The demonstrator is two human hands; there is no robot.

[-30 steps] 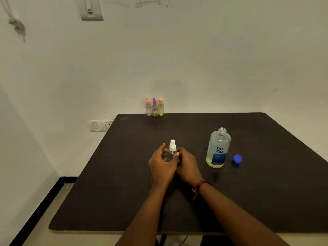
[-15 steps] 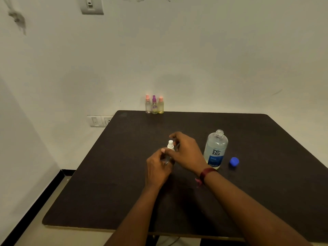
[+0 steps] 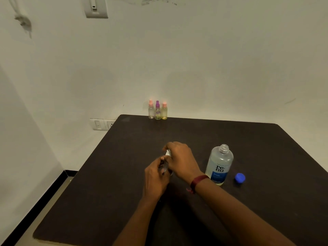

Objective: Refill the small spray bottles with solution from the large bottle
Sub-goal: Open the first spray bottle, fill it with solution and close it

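Observation:
A small clear spray bottle (image 3: pixel 166 166) with a white spray top (image 3: pixel 168 153) stands mid-table, mostly hidden by my hands. My left hand (image 3: pixel 156 178) grips its body from the left. My right hand (image 3: pixel 181 159) curls over the white top from above. The large clear bottle (image 3: pixel 219 165) with a blue "re-nu" label stands uncapped to the right of my hands. Its blue cap (image 3: pixel 240 177) lies on the table further right.
Three small spray bottles (image 3: pixel 157 110), two with pink tops and one purple, stand in a row at the table's far edge against the wall. The dark table (image 3: pixel 106 201) ends close on the left; a wall socket (image 3: pixel 103 124) sits beyond it.
My right hand has risen from the bottle's side and closed over the white spray top, which now is almost covered. The left hand keeps its grip on the body.

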